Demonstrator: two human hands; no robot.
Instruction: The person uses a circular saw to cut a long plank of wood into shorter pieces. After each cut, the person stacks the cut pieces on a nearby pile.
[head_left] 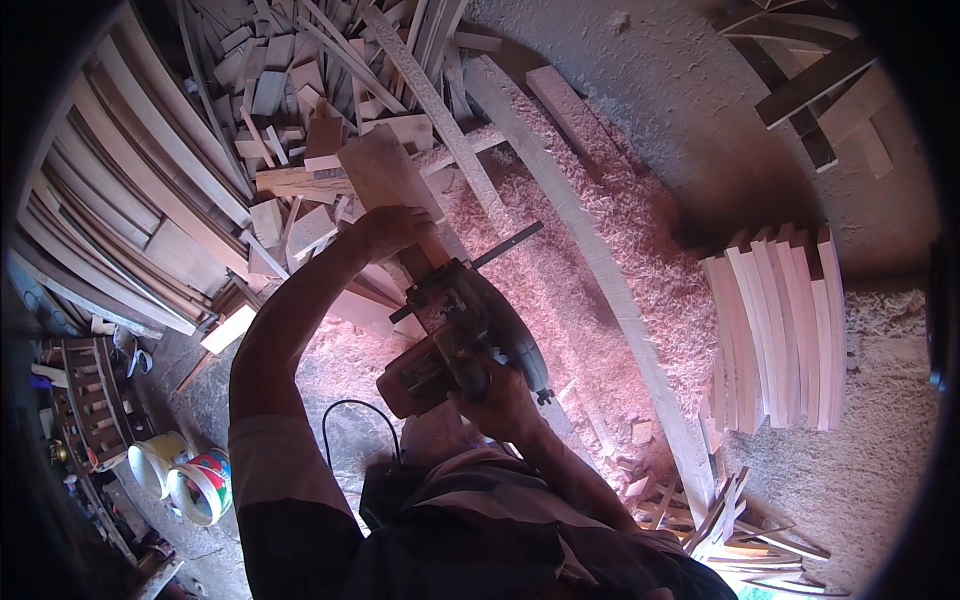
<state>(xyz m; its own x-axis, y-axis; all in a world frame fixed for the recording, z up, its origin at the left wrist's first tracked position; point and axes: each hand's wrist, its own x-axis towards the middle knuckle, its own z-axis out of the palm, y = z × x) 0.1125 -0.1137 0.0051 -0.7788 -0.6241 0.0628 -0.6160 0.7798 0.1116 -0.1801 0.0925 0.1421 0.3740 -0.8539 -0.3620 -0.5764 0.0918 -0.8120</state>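
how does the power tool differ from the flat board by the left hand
Colour: the power tool looks mostly dark, while the flat board is pale reddish brown. Shape: the power tool is bulky with jutting parts; the flat board is plain and straight-edged. Position: the power tool is nearer the person, in the right hand; the flat board reaches farther out, past the left hand.

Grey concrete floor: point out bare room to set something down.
Grey concrete floor looks mostly bare between the long curved pale wooden planks, the red-green-white round bucket and the left arm. Crowded: jumbled wooden offcuts, upper left; curly pinkish wood shavings, centre-right.
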